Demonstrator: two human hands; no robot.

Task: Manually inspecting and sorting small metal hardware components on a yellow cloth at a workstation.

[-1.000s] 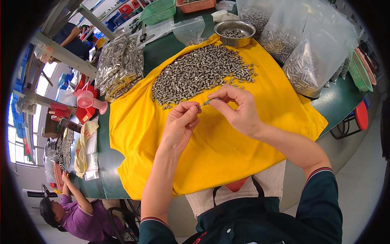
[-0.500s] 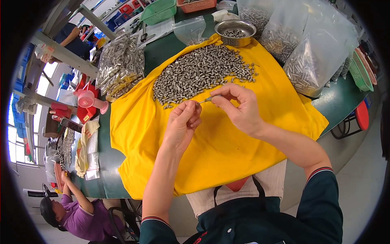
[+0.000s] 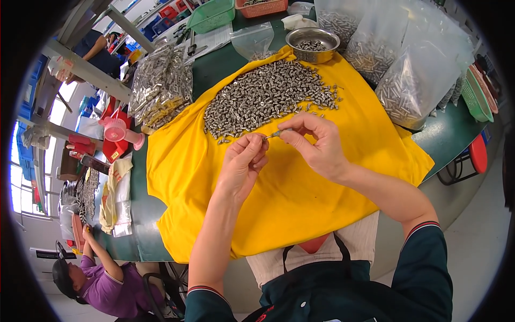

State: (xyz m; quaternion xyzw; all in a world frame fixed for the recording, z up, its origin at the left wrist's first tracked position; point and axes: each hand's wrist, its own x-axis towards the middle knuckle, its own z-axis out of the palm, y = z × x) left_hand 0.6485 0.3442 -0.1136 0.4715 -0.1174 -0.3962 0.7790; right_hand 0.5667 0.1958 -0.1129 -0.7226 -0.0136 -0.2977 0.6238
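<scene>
My left hand (image 3: 245, 156) is closed, thumb against fingertips, on a small metal piece (image 3: 263, 137) mostly hidden by the fingers. In my right hand (image 3: 317, 144) a slim tool (image 3: 276, 133) with a grey-green handle is pinched between thumb and forefinger. Its thin metal shaft points left and meets the small piece at my left fingertips. Both hands are held over a yellow cloth (image 3: 300, 198), just on the near side of a broad pile of small silvery metal cylinders (image 3: 263, 94).
Behind the pile stands a steel bowl (image 3: 313, 45) of metal parts. Plastic bags of cylinders (image 3: 405, 94) stand at the right, a bag of metal parts (image 3: 161, 88) at the left. A pink fan (image 3: 120, 132) stands beyond the cloth. Another person (image 3: 112, 287) sits at the lower left.
The slim tool and my right fingertips have tilted and dipped slightly, and less of the shaft shows between the hands. My left hand keeps its pinch. The whole view has shifted a little.
</scene>
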